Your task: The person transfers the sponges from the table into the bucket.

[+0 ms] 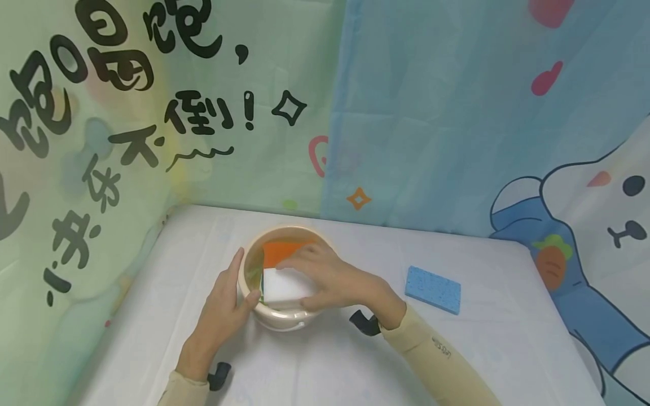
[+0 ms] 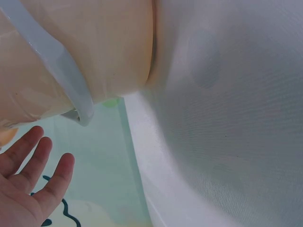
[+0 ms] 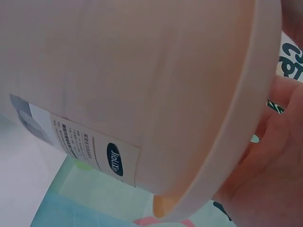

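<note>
A cream bucket [image 1: 288, 322] stands on the white table, a pale handle [image 2: 66, 71] hanging at its side. My left hand [image 1: 222, 307] is at the bucket's left rim, fingers extended along the outside and thumb near the front edge. Over the opening, my right hand [image 1: 330, 276] holds a white rectangular block [image 1: 285, 288], fingers at its far edge and thumb at its near right side. Behind the block, an orange piece [image 1: 279, 254] shows inside the bucket. In the right wrist view, the bucket's wall [image 3: 118, 71] hides what the right hand [image 3: 265, 170] holds.
To the right of the bucket, a blue sponge [image 1: 433, 289] lies on the white tabletop [image 1: 335, 366]. Printed curtains [image 1: 431, 141] hang behind and to the left of the table. A label [image 3: 85, 142] is stuck on the bucket's side.
</note>
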`<state>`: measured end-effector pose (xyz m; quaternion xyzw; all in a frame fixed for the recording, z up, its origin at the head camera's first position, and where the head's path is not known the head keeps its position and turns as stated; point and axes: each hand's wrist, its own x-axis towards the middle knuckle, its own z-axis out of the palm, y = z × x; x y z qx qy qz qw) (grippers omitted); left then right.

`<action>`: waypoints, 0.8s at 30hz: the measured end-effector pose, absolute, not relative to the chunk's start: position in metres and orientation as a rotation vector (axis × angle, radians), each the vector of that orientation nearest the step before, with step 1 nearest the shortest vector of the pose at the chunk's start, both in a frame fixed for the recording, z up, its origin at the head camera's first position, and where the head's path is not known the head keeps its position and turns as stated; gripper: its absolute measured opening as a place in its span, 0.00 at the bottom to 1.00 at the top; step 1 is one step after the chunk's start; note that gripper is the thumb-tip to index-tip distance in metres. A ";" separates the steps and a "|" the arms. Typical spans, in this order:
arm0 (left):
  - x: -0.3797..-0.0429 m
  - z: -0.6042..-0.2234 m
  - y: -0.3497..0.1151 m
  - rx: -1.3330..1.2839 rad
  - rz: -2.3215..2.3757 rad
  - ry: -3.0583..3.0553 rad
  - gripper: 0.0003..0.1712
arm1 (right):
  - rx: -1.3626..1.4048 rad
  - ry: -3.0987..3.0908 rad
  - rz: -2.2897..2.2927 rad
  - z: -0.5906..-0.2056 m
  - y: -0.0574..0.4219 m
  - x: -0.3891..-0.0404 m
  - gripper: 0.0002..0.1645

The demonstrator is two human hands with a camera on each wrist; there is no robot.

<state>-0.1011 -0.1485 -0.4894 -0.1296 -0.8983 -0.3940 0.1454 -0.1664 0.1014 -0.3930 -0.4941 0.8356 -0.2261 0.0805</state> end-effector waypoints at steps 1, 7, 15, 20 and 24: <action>-0.101 -0.490 -0.148 -0.377 -1.135 -2.586 0.48 | -1.481 2.492 -0.667 -0.392 0.101 -0.166 0.36; -0.101 -0.491 -0.148 -0.392 -1.149 -2.577 0.48 | -1.454 2.479 -0.630 -0.388 0.104 -0.165 0.36; -0.101 -0.490 -0.147 -0.374 -1.136 -2.591 0.49 | -1.447 2.537 -0.702 -0.385 0.119 -0.161 0.32; -0.100 -0.488 -0.147 -0.373 -1.148 -2.590 0.49 | -1.442 2.567 -0.763 -0.384 0.131 -0.161 0.30; -0.100 -0.486 -0.147 -0.370 -1.154 -2.587 0.48 | -1.426 2.569 -0.790 -0.385 0.139 -0.160 0.29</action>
